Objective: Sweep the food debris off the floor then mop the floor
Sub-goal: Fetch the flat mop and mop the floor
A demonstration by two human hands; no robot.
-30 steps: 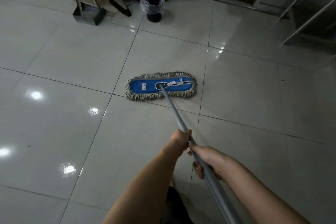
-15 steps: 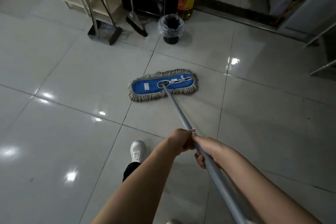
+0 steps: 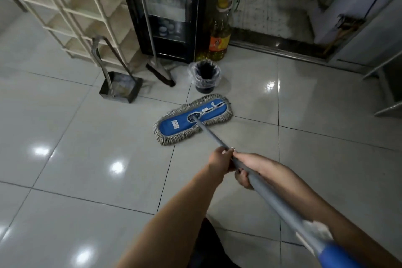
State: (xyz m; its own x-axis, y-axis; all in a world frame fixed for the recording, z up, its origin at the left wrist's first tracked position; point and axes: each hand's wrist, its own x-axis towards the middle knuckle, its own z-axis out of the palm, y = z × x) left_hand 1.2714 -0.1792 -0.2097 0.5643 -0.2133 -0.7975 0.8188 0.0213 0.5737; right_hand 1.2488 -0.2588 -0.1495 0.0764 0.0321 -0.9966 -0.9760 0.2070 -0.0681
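Note:
A flat mop with a blue pad and grey fringe (image 3: 192,118) lies on the glossy grey tiled floor (image 3: 97,137), turned at a slant just in front of a small bin. Its grey handle (image 3: 272,198) runs back toward me, ending in a blue grip at the lower right. My left hand (image 3: 219,159) is wrapped around the handle farther down the pole. Right behind it, my right hand (image 3: 250,169) grips the same handle from the other side. No debris shows on the tiles.
A small black bin with a clear liner (image 3: 205,76) stands behind the mop. A metal dustpan (image 3: 120,86) and a broom (image 3: 159,74) lean by a cream shelf rack (image 3: 82,17) and a dark cabinet (image 3: 165,11). An oil bottle (image 3: 219,32) stands beside it.
The mop head has slid forward toward the bin and turned to a slant. My view has lifted, showing more of the cabinet, shelves and bottle.

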